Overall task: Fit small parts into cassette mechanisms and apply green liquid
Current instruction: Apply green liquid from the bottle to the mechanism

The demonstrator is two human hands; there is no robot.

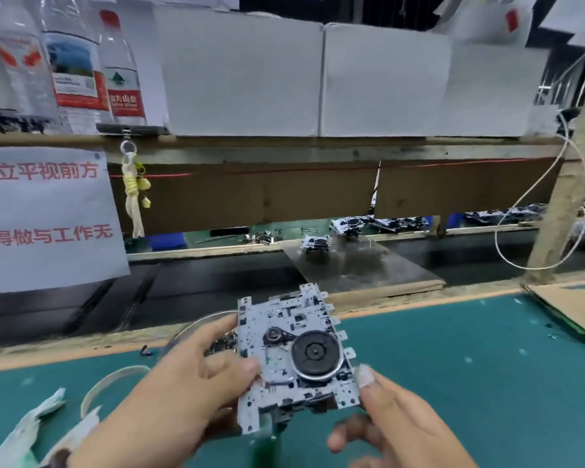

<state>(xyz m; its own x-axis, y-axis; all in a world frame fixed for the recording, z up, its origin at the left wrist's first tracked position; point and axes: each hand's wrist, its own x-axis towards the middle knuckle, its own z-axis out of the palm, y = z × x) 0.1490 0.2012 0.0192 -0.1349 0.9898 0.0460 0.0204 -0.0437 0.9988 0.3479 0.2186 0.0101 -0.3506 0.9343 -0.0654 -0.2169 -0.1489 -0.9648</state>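
I hold a silver cassette mechanism (294, 352) up over the green mat, its black flywheel (315, 352) and small belt pulley facing me. My left hand (179, 386) grips its left edge, thumb on the plate's face and fingers behind. My right hand (395, 427) pinches the lower right corner, thumb tip on the rim. Just beneath the mechanism stands a small bottle of green liquid (265, 447), blurred and partly hidden. A clear round dish of small metal parts (217, 342) lies behind my left hand.
A second mechanism (314, 244) sits on a grey plate (362, 268) across the dark conveyor. More mechanisms (379, 222) are piled beyond. White cloth scraps (38, 430) and a band loop (112, 383) lie at the left. Cardboard (574, 305) covers the mat's right edge.
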